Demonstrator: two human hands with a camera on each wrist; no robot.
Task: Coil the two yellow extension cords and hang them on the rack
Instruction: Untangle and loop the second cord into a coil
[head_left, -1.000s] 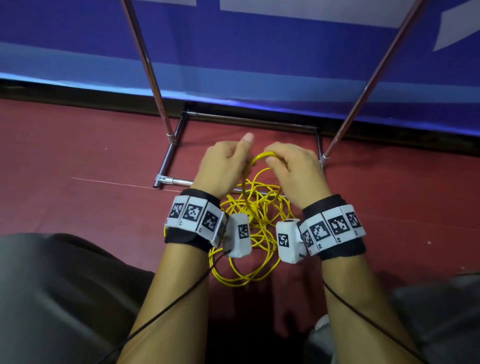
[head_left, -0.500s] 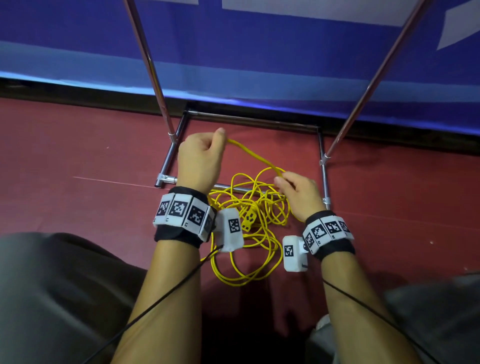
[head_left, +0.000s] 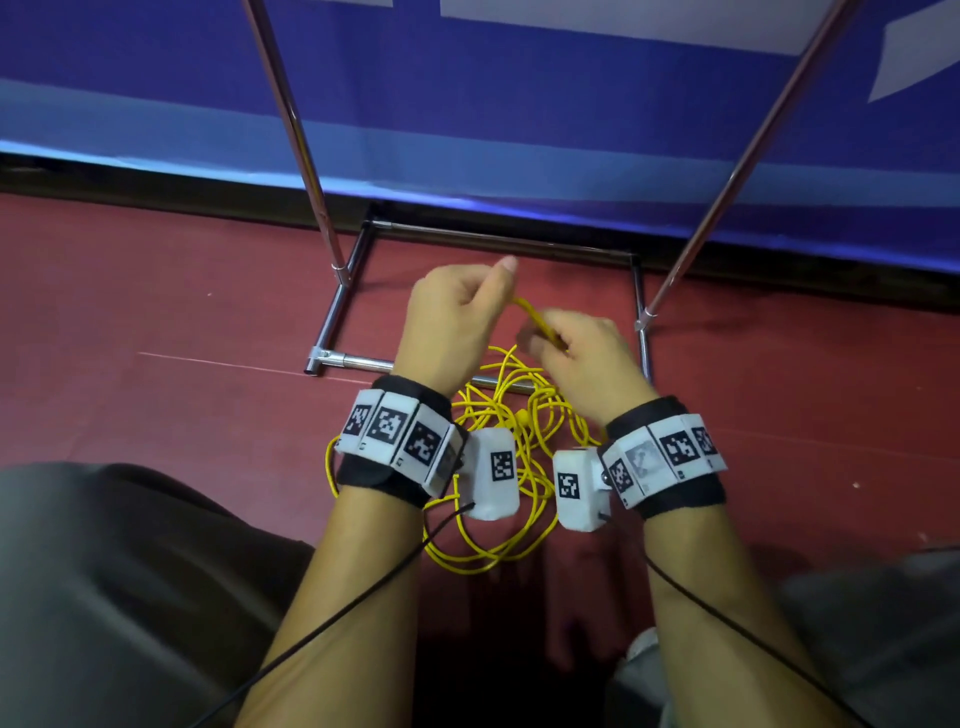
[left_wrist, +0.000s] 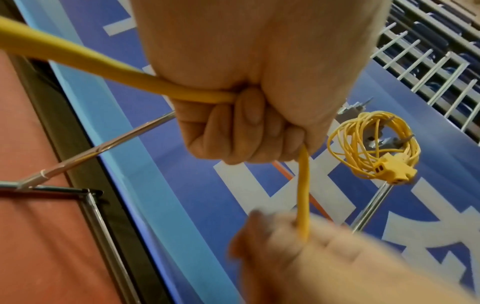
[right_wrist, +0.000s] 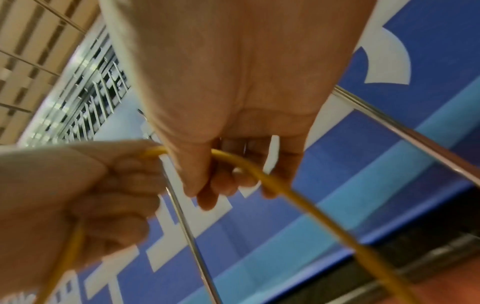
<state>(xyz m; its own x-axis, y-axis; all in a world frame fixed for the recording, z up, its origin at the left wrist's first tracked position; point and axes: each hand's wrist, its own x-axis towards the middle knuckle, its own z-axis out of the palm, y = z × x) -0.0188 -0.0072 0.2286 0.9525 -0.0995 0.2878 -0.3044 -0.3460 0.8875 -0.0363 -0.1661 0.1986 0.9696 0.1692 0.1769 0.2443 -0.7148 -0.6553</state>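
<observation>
A loose yellow extension cord (head_left: 498, 525) lies tangled on the red floor between my wrists. My left hand (head_left: 457, 317) is fisted round a strand of this cord (left_wrist: 124, 80). Close to its right, my right hand (head_left: 582, 358) pinches the same strand (right_wrist: 259, 176) between thumb and fingers. A short arc of cord (head_left: 535, 317) spans the two hands. In the left wrist view a second yellow cord (left_wrist: 374, 148), coiled, hangs on the rack's hook with its socket block (left_wrist: 389, 174) dangling. The chrome rack (head_left: 332, 249) stands just beyond my hands.
The rack's base bars (head_left: 498, 241) frame the floor under my hands, and two slanted poles (head_left: 727, 176) rise either side. A blue banner wall (head_left: 519, 130) runs behind. My knees in grey trousers (head_left: 104, 597) flank the cord pile.
My hands were together, spread apart drawing out a strand, and have now come together again, the right hand rising towards the left with the cord.
</observation>
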